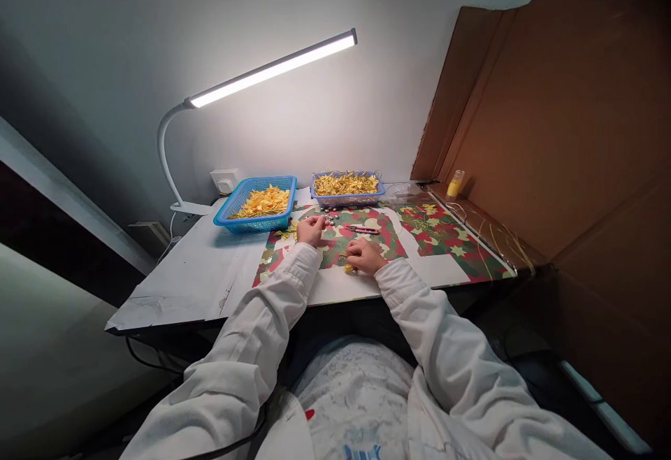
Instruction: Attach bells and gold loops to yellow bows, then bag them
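My right hand, half closed, pinches a small yellow folded paper piece. My left hand, at its ten o'clock, is curled; what it holds I cannot tell. A light grip seems best.

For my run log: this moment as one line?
left hand: on patterned mat, near blue basket | right hand: at small yellow piece | red-handled tool: on mat

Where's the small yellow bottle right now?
Head view, far right of the desk: the small yellow bottle stands at the foot of the cardboard wall, right of the right-hand basket.
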`<control>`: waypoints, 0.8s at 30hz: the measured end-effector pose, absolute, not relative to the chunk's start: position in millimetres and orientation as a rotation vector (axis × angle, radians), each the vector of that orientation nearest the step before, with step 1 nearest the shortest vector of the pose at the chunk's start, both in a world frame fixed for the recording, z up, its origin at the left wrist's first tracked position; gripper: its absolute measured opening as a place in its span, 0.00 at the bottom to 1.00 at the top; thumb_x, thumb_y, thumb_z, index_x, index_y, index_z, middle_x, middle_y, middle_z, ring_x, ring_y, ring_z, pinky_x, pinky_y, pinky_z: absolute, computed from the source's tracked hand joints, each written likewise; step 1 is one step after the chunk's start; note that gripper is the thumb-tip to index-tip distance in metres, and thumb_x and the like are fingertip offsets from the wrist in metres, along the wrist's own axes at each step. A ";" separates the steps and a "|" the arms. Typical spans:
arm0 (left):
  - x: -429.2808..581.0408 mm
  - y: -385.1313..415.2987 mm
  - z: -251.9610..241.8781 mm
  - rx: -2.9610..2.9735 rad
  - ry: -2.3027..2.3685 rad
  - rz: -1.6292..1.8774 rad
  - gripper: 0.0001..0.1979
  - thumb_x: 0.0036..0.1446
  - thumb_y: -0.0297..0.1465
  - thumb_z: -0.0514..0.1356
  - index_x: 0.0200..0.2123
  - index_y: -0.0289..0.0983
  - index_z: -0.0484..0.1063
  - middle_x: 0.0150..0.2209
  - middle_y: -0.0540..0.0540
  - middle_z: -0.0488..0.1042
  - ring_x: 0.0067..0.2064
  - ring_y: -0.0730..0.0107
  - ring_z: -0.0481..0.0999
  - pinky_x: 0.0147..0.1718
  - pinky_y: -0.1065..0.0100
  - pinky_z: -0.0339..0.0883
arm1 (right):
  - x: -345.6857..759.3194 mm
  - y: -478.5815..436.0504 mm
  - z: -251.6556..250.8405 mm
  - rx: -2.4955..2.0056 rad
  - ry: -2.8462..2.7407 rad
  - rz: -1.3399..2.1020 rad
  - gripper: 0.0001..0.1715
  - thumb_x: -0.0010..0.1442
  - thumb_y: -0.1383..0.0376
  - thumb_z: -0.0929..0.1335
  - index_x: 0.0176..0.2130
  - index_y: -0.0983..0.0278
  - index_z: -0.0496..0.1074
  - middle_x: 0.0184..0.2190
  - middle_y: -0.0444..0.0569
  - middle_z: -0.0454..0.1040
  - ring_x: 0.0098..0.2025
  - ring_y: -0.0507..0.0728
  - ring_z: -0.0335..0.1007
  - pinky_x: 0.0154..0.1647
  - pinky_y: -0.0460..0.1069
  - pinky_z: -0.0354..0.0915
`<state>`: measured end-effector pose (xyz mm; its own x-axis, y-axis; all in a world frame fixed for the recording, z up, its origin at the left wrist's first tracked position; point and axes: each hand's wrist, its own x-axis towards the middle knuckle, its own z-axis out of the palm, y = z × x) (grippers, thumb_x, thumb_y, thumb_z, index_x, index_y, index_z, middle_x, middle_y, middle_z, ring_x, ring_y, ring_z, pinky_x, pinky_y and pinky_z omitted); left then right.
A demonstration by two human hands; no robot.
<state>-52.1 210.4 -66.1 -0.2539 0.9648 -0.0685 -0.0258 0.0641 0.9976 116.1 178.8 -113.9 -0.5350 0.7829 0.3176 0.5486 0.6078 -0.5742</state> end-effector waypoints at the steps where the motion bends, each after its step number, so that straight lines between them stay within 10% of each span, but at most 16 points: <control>1: -51.8 211.1 -66.4 0.987 1.408 1.361 0.17 0.60 0.35 0.57 0.51 0.35 0.66 0.50 0.41 0.70 0.47 0.61 0.73 0.44 0.55 0.70 | 116.0 178.8 -113.8 -1.059 -2.291 0.546 0.13 0.58 0.66 0.66 0.22 0.67 0.68 0.29 0.44 0.71 0.35 0.53 0.66 0.43 0.52 0.63; 5: -50.2 211.7 -65.9 0.890 1.375 1.386 0.17 0.61 0.35 0.57 0.51 0.35 0.66 0.50 0.41 0.70 0.47 0.61 0.73 0.43 0.55 0.70 | 114.3 177.8 -111.2 -1.095 -2.321 0.499 0.15 0.63 0.59 0.65 0.45 0.67 0.69 0.43 0.50 0.72 0.41 0.54 0.71 0.42 0.54 0.69; 12: -56.5 209.8 -50.4 0.830 1.252 1.356 0.17 0.61 0.35 0.57 0.51 0.35 0.66 0.51 0.41 0.69 0.47 0.61 0.73 0.44 0.55 0.70 | 110.7 168.4 -100.7 -1.185 -2.235 0.357 0.12 0.54 0.71 0.66 0.20 0.65 0.69 0.25 0.45 0.70 0.33 0.54 0.63 0.41 0.51 0.60; 24: -53.4 206.6 -18.0 0.930 0.950 1.224 0.15 0.41 0.37 0.70 0.27 0.33 0.72 0.24 0.50 0.74 0.25 0.79 0.72 0.28 0.75 0.66 | 142.7 172.8 -52.1 -1.474 -2.120 0.150 0.15 0.59 0.60 0.65 0.45 0.63 0.71 0.43 0.51 0.72 0.47 0.61 0.62 0.49 0.54 0.58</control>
